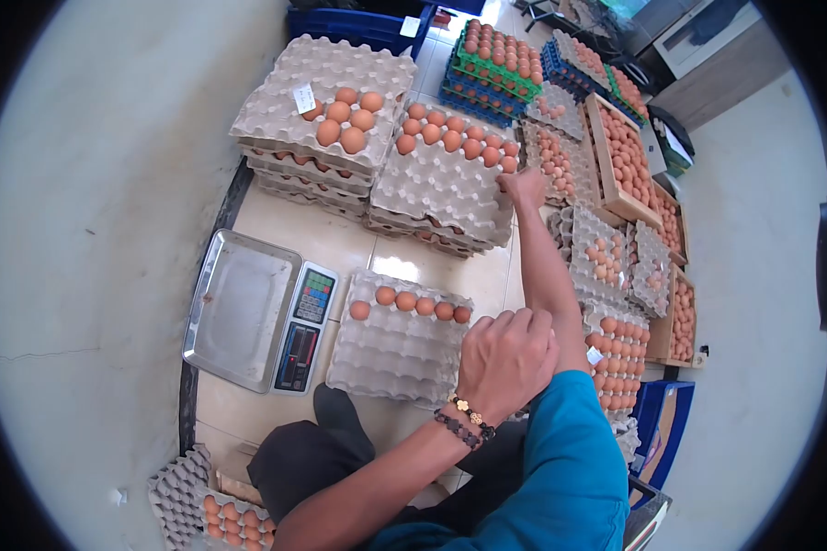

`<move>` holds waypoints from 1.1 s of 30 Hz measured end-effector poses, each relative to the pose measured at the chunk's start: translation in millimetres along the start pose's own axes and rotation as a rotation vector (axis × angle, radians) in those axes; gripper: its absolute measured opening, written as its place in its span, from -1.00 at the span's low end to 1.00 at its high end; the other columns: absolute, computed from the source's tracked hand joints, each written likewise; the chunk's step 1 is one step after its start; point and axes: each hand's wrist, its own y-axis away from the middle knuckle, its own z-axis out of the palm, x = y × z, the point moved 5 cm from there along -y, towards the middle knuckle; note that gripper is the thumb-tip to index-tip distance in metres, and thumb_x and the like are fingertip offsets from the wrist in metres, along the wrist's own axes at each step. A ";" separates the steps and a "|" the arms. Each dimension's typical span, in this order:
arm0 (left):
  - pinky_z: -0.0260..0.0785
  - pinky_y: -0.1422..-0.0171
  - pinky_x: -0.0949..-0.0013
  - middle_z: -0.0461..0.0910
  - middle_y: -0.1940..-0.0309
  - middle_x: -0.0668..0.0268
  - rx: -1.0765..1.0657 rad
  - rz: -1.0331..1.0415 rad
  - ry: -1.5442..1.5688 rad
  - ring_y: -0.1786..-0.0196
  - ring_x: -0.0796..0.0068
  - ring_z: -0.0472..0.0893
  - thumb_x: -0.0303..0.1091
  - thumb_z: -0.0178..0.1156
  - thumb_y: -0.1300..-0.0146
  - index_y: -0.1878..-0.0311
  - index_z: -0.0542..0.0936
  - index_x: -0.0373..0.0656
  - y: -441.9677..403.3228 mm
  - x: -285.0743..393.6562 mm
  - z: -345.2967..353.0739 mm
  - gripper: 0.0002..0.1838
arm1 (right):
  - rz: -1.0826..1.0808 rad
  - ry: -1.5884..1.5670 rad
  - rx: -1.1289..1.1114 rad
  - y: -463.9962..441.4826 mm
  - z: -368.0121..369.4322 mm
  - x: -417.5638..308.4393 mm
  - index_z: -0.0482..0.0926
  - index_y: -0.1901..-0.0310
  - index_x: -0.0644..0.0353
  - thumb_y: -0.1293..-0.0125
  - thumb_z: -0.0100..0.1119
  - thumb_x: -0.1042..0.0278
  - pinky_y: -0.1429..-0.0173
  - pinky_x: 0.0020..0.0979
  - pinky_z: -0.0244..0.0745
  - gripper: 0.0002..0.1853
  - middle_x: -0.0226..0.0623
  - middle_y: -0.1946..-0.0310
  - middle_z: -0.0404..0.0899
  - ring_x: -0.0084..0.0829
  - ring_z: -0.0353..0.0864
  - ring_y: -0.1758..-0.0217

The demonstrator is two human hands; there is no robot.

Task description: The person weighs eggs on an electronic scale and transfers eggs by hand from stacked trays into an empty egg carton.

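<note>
My right hand [524,187] reaches out to the right edge of a stacked grey egg tray [441,191], its fingers curled. A brown egg [509,164] lies right beside its fingertips; whether the fingers grip an egg or the tray edge is hidden. My left hand [510,356], with bracelets at the wrist, is closed in front of my right forearm, and what is inside it does not show. Just left of it, a grey egg tray [390,354] on the floor carries a row of brown eggs [405,301] near its far side.
Left of the floor tray is a digital scale [301,321] with a metal pan [243,308]. Another tray stack [326,83] stands behind. Green and blue crates [496,69], wooden boxes [620,156] and more egg trays line the right side. A blue bin [354,26] is at the back.
</note>
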 end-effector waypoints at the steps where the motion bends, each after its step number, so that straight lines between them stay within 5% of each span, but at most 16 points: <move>1: 0.43 0.37 0.19 0.56 0.54 0.29 0.004 0.005 0.000 0.47 0.23 0.61 -0.35 0.27 -0.16 0.38 0.59 -0.13 -0.2 -0.2 0.3 -0.91 | -0.023 -0.049 0.056 -4.7 0.0 3.1 0.74 0.33 0.21 0.21 0.53 0.06 0.07 -0.21 0.65 -0.56 -0.11 0.33 0.76 -0.17 0.78 0.23; 3: 0.43 0.37 0.19 0.56 0.54 0.29 0.024 0.015 0.016 0.47 0.22 0.61 -0.34 0.27 -0.16 0.38 0.59 -0.13 -0.4 -0.7 1.1 -0.91 | -0.063 -0.144 0.171 -14.8 1.8 19.5 0.71 0.41 0.21 0.21 0.53 0.01 0.18 -0.26 0.65 -0.57 -0.20 0.42 0.76 -0.31 0.76 0.35; 4: 0.43 0.38 0.19 0.56 0.54 0.29 0.031 0.020 0.025 0.47 0.22 0.61 -0.34 0.27 -0.16 0.38 0.59 -0.14 0.7 -0.6 0.5 -0.90 | -0.057 -0.446 0.074 -22.2 13.5 32.0 0.64 0.37 0.22 0.03 0.53 0.05 0.41 -0.41 0.57 -0.60 -0.32 0.50 0.67 -0.49 0.65 0.51; 7: 0.44 0.35 0.19 0.54 0.57 0.30 0.035 0.027 0.004 0.48 0.18 0.61 -0.34 0.26 -0.16 0.36 0.61 -0.13 -1.4 5.2 -5.4 -0.91 | 0.132 -1.159 -0.375 4.8 7.7 39.3 0.57 0.29 0.20 -0.17 0.46 0.10 0.57 -0.60 0.41 -0.65 -0.45 0.56 0.53 -0.66 0.48 0.63; 9: 0.48 0.29 0.16 0.59 0.46 0.26 0.006 -0.038 0.001 0.38 0.16 0.64 -0.36 0.26 -0.16 0.28 0.62 -0.12 -9.1 1.3 -8.4 -0.90 | 0.249 -1.540 -0.586 52.2 -0.9 33.1 0.54 0.23 0.14 -0.31 0.34 0.16 0.63 -0.75 0.28 -0.75 -0.45 0.48 0.50 -0.72 0.44 0.58; 11: 0.51 0.15 0.12 0.62 0.24 0.16 0.015 -0.066 -0.014 0.22 0.10 0.65 -0.40 0.25 -0.16 0.12 0.62 -0.12 -18.3 -4.5 -19.8 -0.80 | 0.210 -1.825 -0.785 108.6 -13.4 19.7 0.52 0.13 0.19 -0.38 0.27 0.15 0.60 -0.74 0.34 -0.73 -0.42 0.46 0.52 -0.71 0.44 0.60; 14: 0.49 -0.20 0.09 0.51 -0.22 -0.08 0.066 0.062 -0.216 -0.14 -0.04 0.59 -0.46 0.27 -0.13 -0.26 0.53 -0.13 -27.1 -11.8 -53.0 -0.46 | 0.102 -1.822 -0.715 194.7 -41.8 4.4 0.56 0.06 0.23 -0.40 0.23 0.21 0.57 -0.70 0.42 -0.74 -0.33 0.37 0.60 -0.68 0.48 0.58; 17: 0.39 -0.38 0.11 0.42 -0.34 -0.16 -0.061 0.062 -0.037 -0.29 -0.11 0.53 -0.45 0.30 -0.12 -0.39 0.48 -0.11 -9.7 -20.8 -77.4 -0.32 | -0.133 -1.684 -0.669 272.5 -80.9 -19.4 0.62 0.00 0.28 -0.40 0.24 0.31 0.56 -0.66 0.45 -0.75 -0.29 0.32 0.67 -0.67 0.54 0.54; 22: 0.50 -0.28 0.30 0.65 -0.14 -0.05 -0.103 0.013 0.147 -0.22 0.10 0.66 -0.48 0.31 -0.20 -0.27 0.59 -0.23 39.0 -4.1 -118.0 -0.49 | -0.296 -1.553 -0.751 378.9 -138.7 -46.1 0.67 0.03 0.27 -0.37 0.32 0.34 0.56 -0.61 0.36 -0.77 -0.36 0.43 0.65 -0.65 0.52 0.54; 25: 0.53 -0.26 0.28 0.65 -0.11 -0.02 -0.073 -0.292 0.517 -0.22 0.14 0.66 -0.44 0.29 -0.31 -0.23 0.60 -0.30 84.7 3.8 -147.7 -0.58 | -0.166 -1.590 -0.735 422.8 -147.1 -49.9 0.67 0.12 0.28 -0.39 0.32 0.23 0.55 -0.57 0.32 -0.75 -0.40 0.46 0.59 -0.62 0.47 0.60; 26: 0.57 -0.27 0.19 0.62 -0.11 0.00 -0.014 -0.188 0.531 -0.20 0.17 0.65 -0.44 0.24 -0.38 -0.22 0.53 -0.33 100.3 -8.9 -155.2 -0.62 | -0.175 -1.561 -0.809 442.0 -161.7 -53.6 0.59 0.03 0.29 -0.41 0.20 0.31 0.32 -0.49 0.48 -0.76 -0.34 0.35 0.56 -0.52 0.56 0.44; 29: 0.58 -0.27 0.10 0.56 -0.16 -0.04 0.053 -0.481 1.119 -0.18 0.13 0.65 -0.45 0.19 -0.40 -0.23 0.41 -0.27 149.1 -6.5 -195.0 -0.62 | -0.311 -1.914 -1.143 493.9 -188.3 -61.8 0.45 -0.16 0.27 -0.37 0.05 0.46 0.02 -0.41 0.53 -0.66 -0.22 0.11 0.51 -0.42 0.60 0.15; 30: 0.62 -0.21 0.08 0.54 -0.12 0.00 0.040 -0.547 1.253 -0.09 0.14 0.66 -0.42 0.11 -0.42 -0.22 0.34 -0.20 162.8 -9.2 -207.7 -0.64 | -0.459 -1.838 -1.230 505.1 -195.8 -61.8 0.27 -0.29 0.22 -0.30 -0.05 0.55 -0.21 -0.33 0.46 -0.50 -0.18 -0.03 0.43 -0.35 0.54 -0.05; 33: 0.63 -0.14 0.17 0.55 -0.01 0.07 -0.010 -0.568 1.429 0.02 0.27 0.66 -0.40 0.01 -0.43 -0.26 0.30 -0.15 205.5 -4.6 -240.5 -0.63 | -0.668 -1.427 -1.084 546.9 -209.8 -62.5 0.23 -0.32 0.21 -0.32 -0.02 0.53 -0.19 -0.33 0.47 -0.49 -0.20 -0.03 0.41 -0.37 0.54 -0.04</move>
